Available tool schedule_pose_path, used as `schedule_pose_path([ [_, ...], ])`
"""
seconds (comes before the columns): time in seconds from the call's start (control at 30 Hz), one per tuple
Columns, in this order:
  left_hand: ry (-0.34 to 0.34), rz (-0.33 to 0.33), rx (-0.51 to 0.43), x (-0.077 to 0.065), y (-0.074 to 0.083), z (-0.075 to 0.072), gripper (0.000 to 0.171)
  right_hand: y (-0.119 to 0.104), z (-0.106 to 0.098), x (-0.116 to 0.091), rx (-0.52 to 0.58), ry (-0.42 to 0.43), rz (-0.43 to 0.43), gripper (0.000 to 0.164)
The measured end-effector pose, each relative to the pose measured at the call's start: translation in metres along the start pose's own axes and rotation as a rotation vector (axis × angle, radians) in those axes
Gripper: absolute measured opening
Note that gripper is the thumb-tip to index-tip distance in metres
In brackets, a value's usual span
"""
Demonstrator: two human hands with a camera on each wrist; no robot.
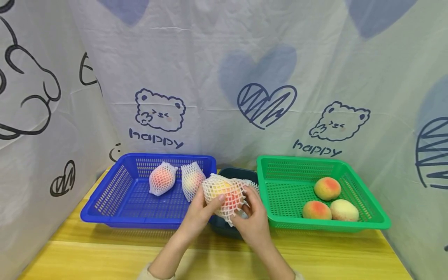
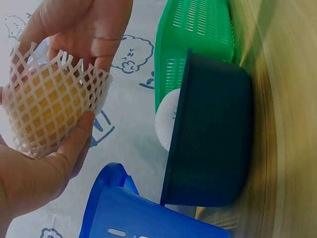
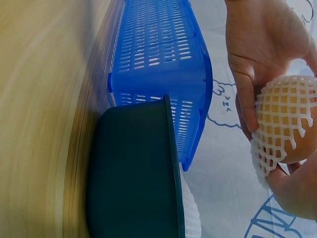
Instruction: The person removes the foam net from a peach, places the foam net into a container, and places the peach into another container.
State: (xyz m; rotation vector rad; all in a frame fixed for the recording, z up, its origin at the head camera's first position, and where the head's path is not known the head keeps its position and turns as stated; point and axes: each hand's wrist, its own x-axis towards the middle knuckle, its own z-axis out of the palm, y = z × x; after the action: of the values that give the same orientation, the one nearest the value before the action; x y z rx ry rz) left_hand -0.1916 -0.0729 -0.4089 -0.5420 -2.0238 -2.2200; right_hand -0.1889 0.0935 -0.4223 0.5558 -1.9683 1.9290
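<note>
A peach (image 1: 232,199) in a white foam net (image 1: 214,190) is held up between both hands, over the dark green bin (image 1: 224,229). My left hand (image 1: 197,210) grips the netted peach from the left, its thumb lying across the front. From the other side, my right hand (image 1: 254,219) pinches the net near its edge with thumb and fingers. Part of the peach's skin shows bare beside the net in the right wrist view, where the right hand (image 3: 294,191) is only partly visible. In the left wrist view, the netting (image 2: 47,104) spreads over the yellow side of the fruit.
On the left, a blue basket (image 1: 150,221) holds a netted peach (image 1: 162,179) and another netted peach (image 1: 191,181). The green basket (image 1: 297,161) on the right contains three bare peaches (image 1: 327,188). White foam netting (image 2: 167,119) shows above the bin's rim. A printed curtain hangs behind.
</note>
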Motion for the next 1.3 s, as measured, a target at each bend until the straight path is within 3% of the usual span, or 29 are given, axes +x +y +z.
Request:
schedule_pose_path([
  [0.23, -0.005, 0.001, 0.018, -0.0001, 0.0013, -0.0019, 0.06, 0.0016, -0.0004, 0.0, -0.013, 0.017, -0.076, 0.063],
  [0.6, 0.01, 0.009, 0.002, 0.0008, 0.004, -0.0059, 0.063, 0.002, -0.0011, -0.0002, -0.009, 0.04, -0.106, 0.066],
  [1.3, 0.155, 0.09, -0.009, 0.0045, 0.0059, -0.0087, 0.052, 0.0021, -0.0046, 0.0014, -0.058, 0.072, -0.082, 0.071],
])
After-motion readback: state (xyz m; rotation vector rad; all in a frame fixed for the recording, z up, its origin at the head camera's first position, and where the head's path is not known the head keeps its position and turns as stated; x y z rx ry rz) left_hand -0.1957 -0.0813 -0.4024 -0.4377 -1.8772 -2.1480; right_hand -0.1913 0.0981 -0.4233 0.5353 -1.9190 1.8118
